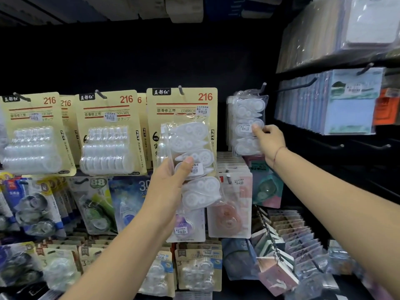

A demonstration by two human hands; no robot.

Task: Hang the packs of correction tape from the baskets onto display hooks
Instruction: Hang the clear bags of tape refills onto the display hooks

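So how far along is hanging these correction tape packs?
Done: clear plastic packs of white correction tape hang on the dark metal hook at upper right; the right hand pinches the front one. In hand: the left hand holds more such packs. Left: hanging those; the baskets are out of view.

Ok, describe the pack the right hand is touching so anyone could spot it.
Start at the three yellow cards marked 216 on the black wall. On the next hook rightwards hangs a clear plastic bag of white correction tapes, pinched by the right hand. It has no card backing, and unlike the left hand's matching bag, it hangs.
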